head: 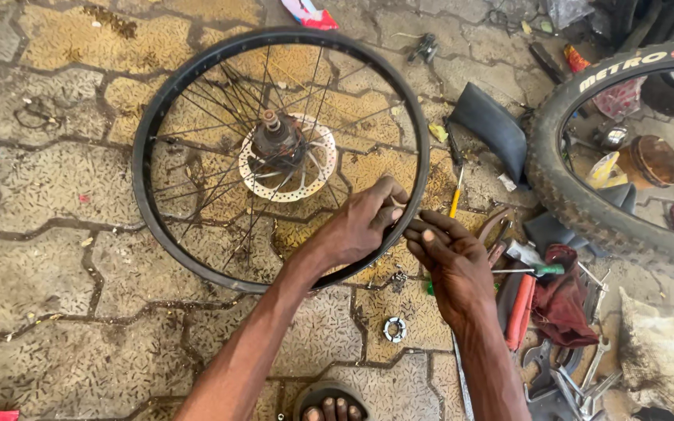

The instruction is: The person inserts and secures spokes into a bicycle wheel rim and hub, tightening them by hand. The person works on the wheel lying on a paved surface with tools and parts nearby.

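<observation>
Wheel rim (143,168), black, bare of tyre, lies flat on the patterned paving (56,257), filling the upper-middle of the view; spokes run in to a hub (276,140) w/ a pale disc rotor (306,175) around it; judging by the hands, the step in hand looks like close work on the rim's near-right edge, prob. at the rim wall or a spoke end there, tho the exact spot is hidden under the fingers; left hand (360,222) comes up from bottom centre, forearm angled toward upper right, wrist bent, fingers curled down over the rim edge and pressed on it, thumb side toward the other hand; whether it pinches something small I cannot tell; right hand (454,265) reaches up from the lower right, palm down, fingers drawn together at the tips and touching the rim just beside the left fingertips, seemingly nipping something thin, not clear what; next move, as I judge it, calls for fine fingertip control w/ the rim kept steady; below the hands a small metal ring (393,329) sits on the paving; further right, a red rag (563,300), scattered tools (579,382) and a knobbly tyre (579,195).
</observation>
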